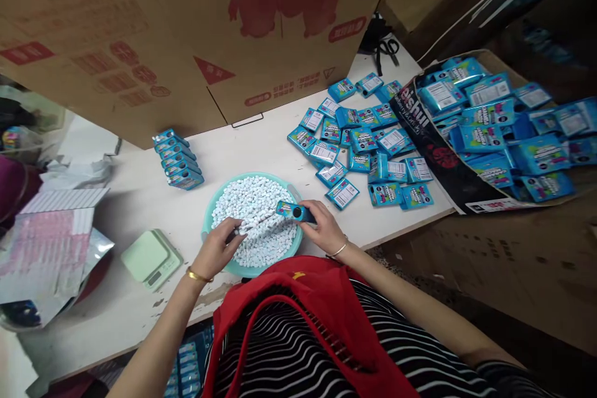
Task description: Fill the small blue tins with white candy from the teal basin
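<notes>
The small blue cardboard box [293, 211], with a dark round spot on its upper face, lies lengthwise in the right hand [326, 231]. That hand's fingers are closed narrowly round the box's right end, holding it just above the near edge of the heap. The small white oval pellets [256, 196] fill a round teal plastic basin [207, 219] set on the white table [261, 146] in front of the person.

The left hand [217, 252] sits over the basin's near left side. Its fingers are pinched together on a short white row that points at the box's left end; whether this is loose pellets or a thin stick cannot be told.

By my reading, the step in hand is loading pellets into the box's open end. Carrying it on calls for a level box and a steady pinch lined up with the opening.

A neat stack of blue boxes [179, 161] stands beyond the basin to the left. Scattered blue boxes [359, 143] lie to the right, and more fill a brown cardboard tray [436, 155]. A pale green scale [150, 256] rests near the left wrist.
</notes>
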Demonstrator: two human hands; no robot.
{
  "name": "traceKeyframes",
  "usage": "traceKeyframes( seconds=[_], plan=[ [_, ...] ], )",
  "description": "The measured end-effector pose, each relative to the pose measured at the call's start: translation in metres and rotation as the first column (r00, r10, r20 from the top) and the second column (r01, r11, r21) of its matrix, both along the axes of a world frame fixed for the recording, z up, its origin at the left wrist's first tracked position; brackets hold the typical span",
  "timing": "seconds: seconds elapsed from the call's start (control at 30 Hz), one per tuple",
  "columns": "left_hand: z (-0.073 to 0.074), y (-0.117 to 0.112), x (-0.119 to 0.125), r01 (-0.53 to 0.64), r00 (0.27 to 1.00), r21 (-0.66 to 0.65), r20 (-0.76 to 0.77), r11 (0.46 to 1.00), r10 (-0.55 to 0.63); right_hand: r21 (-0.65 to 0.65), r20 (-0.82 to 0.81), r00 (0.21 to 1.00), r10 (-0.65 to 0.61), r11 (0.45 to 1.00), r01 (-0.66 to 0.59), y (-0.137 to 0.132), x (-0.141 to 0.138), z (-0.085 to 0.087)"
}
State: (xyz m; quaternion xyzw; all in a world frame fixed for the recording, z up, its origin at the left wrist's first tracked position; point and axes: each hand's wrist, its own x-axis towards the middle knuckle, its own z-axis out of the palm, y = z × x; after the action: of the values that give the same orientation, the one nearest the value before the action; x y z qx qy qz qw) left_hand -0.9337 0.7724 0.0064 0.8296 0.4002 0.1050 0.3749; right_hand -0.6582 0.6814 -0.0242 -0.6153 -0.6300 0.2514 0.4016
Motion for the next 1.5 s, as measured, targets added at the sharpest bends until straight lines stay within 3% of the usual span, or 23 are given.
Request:
traceKeyframes(
  seconds=[0.17,0.33,0.43,0.63,0.7,0.77,0.87,0.93,1.03,1.13,1.2,1.3,1.4,1.5],
  plan=[
    [0.046,0.011,0.011,0.184,0.977,0.048,-0.117,0.982,-0.178,0.056,0.054,0.991,0.121,0.991,-0.124,0.014,-0.019,-0.003],
    [0.076,0.012,0.033,0.311,0.855,0.125,-0.470,0.942,-0.220,0.067,0.074,0.980,0.183,0.980,-0.188,0.019,-0.028,-0.005],
    [0.090,0.008,0.047,0.355,0.803,0.178,-0.561,0.918,-0.202,0.047,0.074,0.981,0.182,0.981,-0.186,0.020,-0.030,-0.005],
    [0.102,0.003,0.057,0.368,0.809,0.203,-0.551,0.907,-0.205,0.046,0.085,0.983,0.165,0.984,-0.170,0.020,-0.031,-0.007],
    [0.093,0.007,0.042,0.320,0.819,0.210,-0.551,0.924,-0.158,0.047,0.087,0.985,0.151,0.987,-0.155,0.019,-0.028,-0.008],
    [0.072,0.013,0.018,0.234,0.831,0.222,-0.552,0.947,-0.076,0.030,0.078,0.989,0.124,0.992,-0.126,0.017,-0.022,-0.007],
    [0.020,0.016,-0.018,0.086,0.843,0.130,-0.538,0.988,-0.003,-0.002,0.054,0.998,0.045,0.999,-0.045,0.015,-0.011,-0.005],
    [-0.022,0.011,-0.027,-0.004,0.863,0.039,-0.504,0.999,0.023,-0.014,0.046,0.999,-0.014,1.000,0.015,0.014,-0.004,-0.003],
    [-0.077,-0.002,-0.005,-0.097,0.913,0.001,-0.398,0.995,0.089,-0.026,0.051,0.995,-0.081,0.996,0.083,0.012,0.005,-0.002],
    [-0.111,-0.012,0.037,-0.113,0.942,0.000,-0.318,0.994,0.107,-0.030,0.050,0.989,-0.141,0.989,0.143,0.010,0.011,0.000],
    [-0.120,-0.015,0.056,-0.122,0.956,-0.012,-0.269,0.992,0.114,-0.033,0.033,0.984,-0.177,0.984,0.178,0.008,0.013,0.001],
    [-0.116,-0.017,0.058,-0.112,0.974,-0.042,-0.202,0.993,0.102,-0.054,0.008,0.979,-0.202,0.978,0.202,0.004,0.014,0.001],
    [-0.093,-0.017,0.039,-0.095,0.986,-0.048,-0.143,0.994,0.088,-0.060,0.009,0.981,-0.196,0.979,0.196,0.002,0.015,0.001],
    [-0.056,-0.015,0.019,-0.062,0.997,0.001,-0.054,0.998,0.062,-0.034,0.044,0.989,-0.143,0.989,0.145,0.004,0.012,0.002]
  ],
)
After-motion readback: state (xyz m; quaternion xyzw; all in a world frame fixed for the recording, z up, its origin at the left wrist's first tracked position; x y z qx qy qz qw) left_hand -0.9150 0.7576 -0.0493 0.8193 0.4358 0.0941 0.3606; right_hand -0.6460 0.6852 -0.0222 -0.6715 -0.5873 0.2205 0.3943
